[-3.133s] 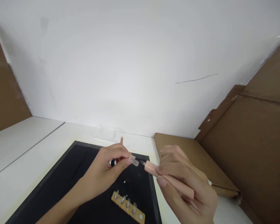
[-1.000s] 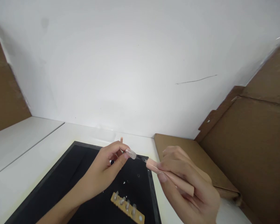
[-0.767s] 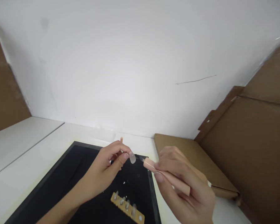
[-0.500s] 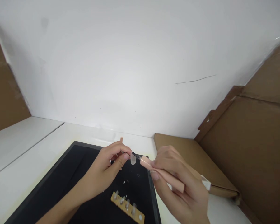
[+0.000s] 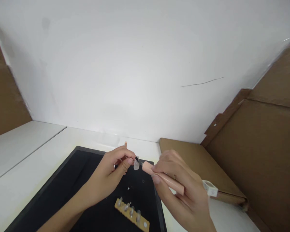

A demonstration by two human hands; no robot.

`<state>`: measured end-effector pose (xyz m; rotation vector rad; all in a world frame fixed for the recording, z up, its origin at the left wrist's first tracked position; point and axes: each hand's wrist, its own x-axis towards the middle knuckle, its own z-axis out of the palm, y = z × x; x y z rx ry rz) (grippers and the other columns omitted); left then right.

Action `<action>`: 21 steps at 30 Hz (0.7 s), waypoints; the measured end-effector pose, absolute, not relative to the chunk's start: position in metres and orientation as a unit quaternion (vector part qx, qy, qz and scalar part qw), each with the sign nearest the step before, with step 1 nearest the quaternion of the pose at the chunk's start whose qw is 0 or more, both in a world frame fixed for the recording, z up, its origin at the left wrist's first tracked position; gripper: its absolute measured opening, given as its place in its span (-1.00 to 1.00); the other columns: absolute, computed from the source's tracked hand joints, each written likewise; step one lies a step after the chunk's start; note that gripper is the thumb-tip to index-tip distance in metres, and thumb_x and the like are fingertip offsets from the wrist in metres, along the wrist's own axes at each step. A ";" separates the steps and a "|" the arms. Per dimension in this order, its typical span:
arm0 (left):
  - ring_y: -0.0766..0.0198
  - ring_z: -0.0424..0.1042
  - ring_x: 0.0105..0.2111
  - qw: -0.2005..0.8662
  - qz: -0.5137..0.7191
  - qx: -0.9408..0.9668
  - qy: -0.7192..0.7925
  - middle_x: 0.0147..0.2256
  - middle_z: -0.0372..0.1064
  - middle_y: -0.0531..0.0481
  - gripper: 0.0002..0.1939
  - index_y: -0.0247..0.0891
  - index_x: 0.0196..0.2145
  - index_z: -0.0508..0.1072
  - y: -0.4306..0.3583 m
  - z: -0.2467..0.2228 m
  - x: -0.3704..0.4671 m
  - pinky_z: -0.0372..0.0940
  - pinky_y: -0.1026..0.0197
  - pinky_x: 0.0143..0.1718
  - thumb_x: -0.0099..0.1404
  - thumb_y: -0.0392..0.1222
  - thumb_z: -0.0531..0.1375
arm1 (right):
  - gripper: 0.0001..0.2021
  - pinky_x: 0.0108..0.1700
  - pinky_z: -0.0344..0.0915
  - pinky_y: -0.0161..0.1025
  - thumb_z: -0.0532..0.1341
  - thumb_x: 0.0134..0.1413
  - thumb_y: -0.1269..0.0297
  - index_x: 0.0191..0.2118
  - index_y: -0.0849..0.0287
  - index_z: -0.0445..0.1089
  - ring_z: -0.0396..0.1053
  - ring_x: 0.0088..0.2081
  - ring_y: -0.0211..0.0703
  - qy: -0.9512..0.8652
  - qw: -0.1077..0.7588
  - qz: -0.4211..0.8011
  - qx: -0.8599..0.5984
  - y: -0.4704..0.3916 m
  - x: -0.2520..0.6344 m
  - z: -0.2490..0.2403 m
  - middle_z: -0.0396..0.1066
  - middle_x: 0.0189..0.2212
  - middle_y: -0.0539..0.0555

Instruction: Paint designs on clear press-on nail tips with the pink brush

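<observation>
My left hand (image 5: 114, 167) is closed in a pinch, with a clear false nail (image 5: 136, 164) sticking out at its fingertips. A thin pink stick (image 5: 126, 144) rises behind the same fingers; whether they hold it too is hidden. Gripped in my right hand (image 5: 183, 183) is a nail polish brush (image 5: 164, 178) with a long pink handle, slanting up to the left. Its dark bristles lie against the upper part of the nail. Below the hands, a yellow strip stand (image 5: 128, 215) carries several clear false nails (image 5: 132, 211).
A black mat (image 5: 79, 174) lies under the hands on the white table (image 5: 33, 167), with small white bits on it. At the right are a flat cardboard box (image 5: 186, 154) and a small white box (image 5: 210, 188). A white wall (image 5: 125, 71) stands behind, with brown cardboard at both sides.
My right hand has moved slightly left with the brush, and its bristles now reach further over the nail. My left hand has hardly moved.
</observation>
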<state>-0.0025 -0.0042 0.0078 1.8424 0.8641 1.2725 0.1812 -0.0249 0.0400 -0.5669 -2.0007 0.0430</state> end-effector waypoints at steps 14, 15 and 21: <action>0.38 0.20 -0.52 0.366 0.491 0.714 0.340 -0.46 0.24 0.09 -0.78 -0.25 -0.39 0.36 -0.005 0.009 -0.003 0.16 0.32 -0.47 0.39 -0.21 0.02 | -0.80 -0.42 0.14 -0.21 0.09 -0.01 0.61 -0.40 0.12 0.26 0.13 -0.54 -0.26 -0.829 0.512 0.025 -0.225 -0.025 0.179 0.042 0.16 -0.62 -0.09; 0.38 0.20 -0.52 0.368 0.489 0.714 0.341 -0.46 0.24 0.09 -0.77 -0.25 -0.40 0.36 -0.005 0.009 -0.003 0.15 0.31 -0.46 0.39 -0.20 0.01 | -0.80 -0.42 0.14 -0.20 0.09 -0.01 0.61 -0.39 0.12 0.25 0.13 -0.54 -0.26 -0.827 0.515 0.027 -0.223 -0.025 0.179 0.041 0.15 -0.62 -0.09; 0.37 0.21 -0.51 0.377 0.486 0.711 0.342 -0.45 0.23 0.10 -0.79 -0.25 -0.37 0.36 -0.007 0.009 -0.003 0.15 0.29 -0.42 0.39 -0.20 0.01 | -0.77 -0.41 0.15 -0.21 0.10 0.00 0.62 -0.29 0.14 0.29 0.18 -0.50 -0.25 -0.825 0.518 0.027 -0.224 -0.024 0.180 0.041 0.20 -0.56 -0.07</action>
